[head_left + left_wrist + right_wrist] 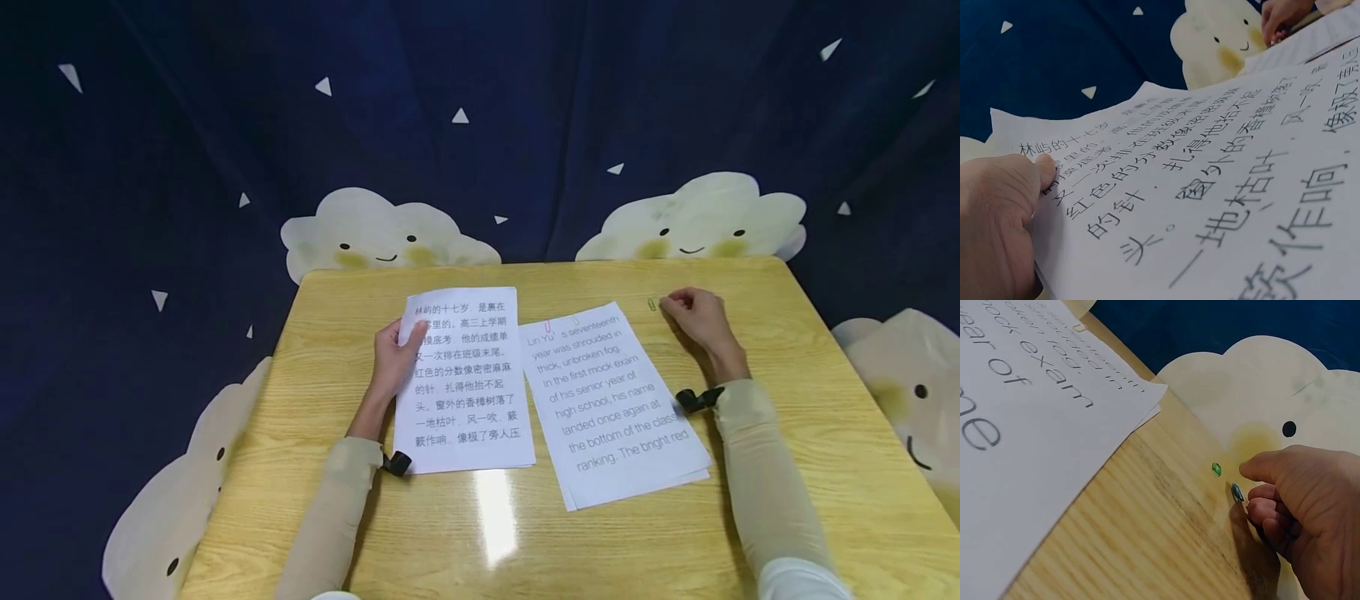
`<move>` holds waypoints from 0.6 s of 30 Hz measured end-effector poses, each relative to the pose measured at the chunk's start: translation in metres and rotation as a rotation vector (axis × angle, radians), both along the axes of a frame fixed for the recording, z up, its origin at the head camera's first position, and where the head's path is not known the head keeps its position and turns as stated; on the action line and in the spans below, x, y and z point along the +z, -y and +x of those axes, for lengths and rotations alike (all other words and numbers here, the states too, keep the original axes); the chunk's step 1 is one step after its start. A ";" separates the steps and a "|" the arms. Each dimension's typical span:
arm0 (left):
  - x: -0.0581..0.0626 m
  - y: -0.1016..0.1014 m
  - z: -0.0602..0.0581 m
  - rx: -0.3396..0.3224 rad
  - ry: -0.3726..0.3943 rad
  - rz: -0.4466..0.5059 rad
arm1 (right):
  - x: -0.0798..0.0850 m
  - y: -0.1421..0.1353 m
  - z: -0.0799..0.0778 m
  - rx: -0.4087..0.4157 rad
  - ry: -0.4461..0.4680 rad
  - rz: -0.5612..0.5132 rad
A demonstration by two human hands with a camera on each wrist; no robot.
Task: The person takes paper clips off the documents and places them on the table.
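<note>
The left hand (395, 362) was clamped on a white paper sheaf printed with black Chinese characters (465, 379), its thumb across the front at about 10 o'clock from the sheaf's middle. At roughly 3 o'clock from it lay white paper printed with English lines (615, 408), a pink wire paper clip (547, 326) and a pale yellow wire paper clip (576, 320) on its top edge toward 11 o'clock.

The right hand's (699, 318) grip was apart—thumb clear of the bent fingers—close to a small green wire paper clip (1217, 469) on the wooden tabletop (795, 400). A small blue wire clip (1237, 492), just beside the fingertips, sat at half past four from the green one in the right wrist view; whether skin touched it, I could not tell.

A good pickup here probably called for a light pinch on one clip's sides, without nudging its neighbour—and a steady left hold, keeping the sheaf's edges even.
</note>
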State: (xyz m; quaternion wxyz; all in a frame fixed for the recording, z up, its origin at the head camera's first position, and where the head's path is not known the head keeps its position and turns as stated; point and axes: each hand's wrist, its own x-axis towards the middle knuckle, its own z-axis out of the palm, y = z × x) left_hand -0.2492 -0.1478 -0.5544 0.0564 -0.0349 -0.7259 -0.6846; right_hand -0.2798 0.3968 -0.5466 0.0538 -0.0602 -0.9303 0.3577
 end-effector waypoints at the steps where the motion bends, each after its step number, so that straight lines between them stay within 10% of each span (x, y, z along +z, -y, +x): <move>1: -0.001 0.002 -0.001 0.000 0.005 -0.017 | -0.001 0.000 0.000 0.000 0.000 0.003; 18: -0.010 0.035 -0.020 0.055 0.046 -0.333 | -0.008 -0.001 0.005 -0.037 -0.064 -0.053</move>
